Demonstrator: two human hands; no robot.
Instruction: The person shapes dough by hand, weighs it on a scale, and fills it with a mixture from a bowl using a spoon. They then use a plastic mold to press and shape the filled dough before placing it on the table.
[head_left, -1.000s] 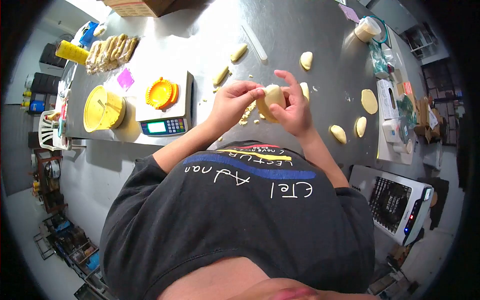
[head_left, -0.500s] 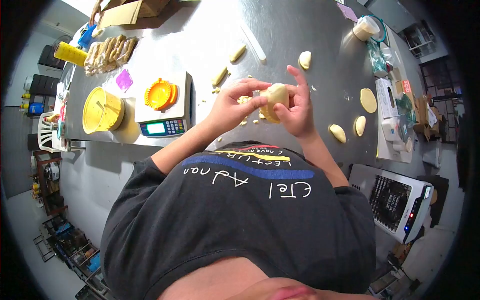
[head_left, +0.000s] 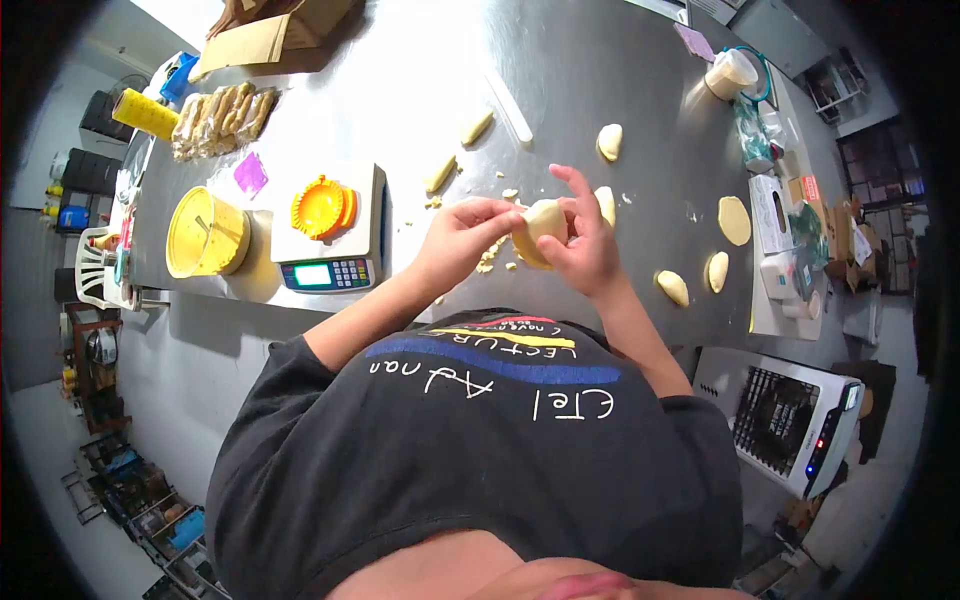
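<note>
Held above the metal table's front edge is a folded piece of pale dough point(head_left: 541, 228), shaped like a half-moon turnover. My right hand point(head_left: 588, 245) grips its right side, thumb across the front and one finger raised. The fingertips of my left hand point(head_left: 463, 238) are closed in a pinch at its left edge. Dough crumbs point(head_left: 487, 262) lie beneath and between my hands. Just behind my right hand rests a shaped dough piece point(head_left: 606, 205), partly covered. Farther back is another folded dough piece point(head_left: 610, 142). Whatever is inside the held dough is hidden.
Left on the table stand a scale point(head_left: 362, 215) carrying an orange dumpling mould point(head_left: 320, 208), a yellow-filled tub point(head_left: 182, 235) and wrapped rolls point(head_left: 222, 118). Two dough logs point(head_left: 440, 174) lie ahead. On the right are a flat dough round point(head_left: 735, 221) and folded pieces point(head_left: 672, 288).
My left fingers have shifted from the dough's front to a pinch at its left edge. The dough has turned slightly, and the piece behind my right hand has come into view.
</note>
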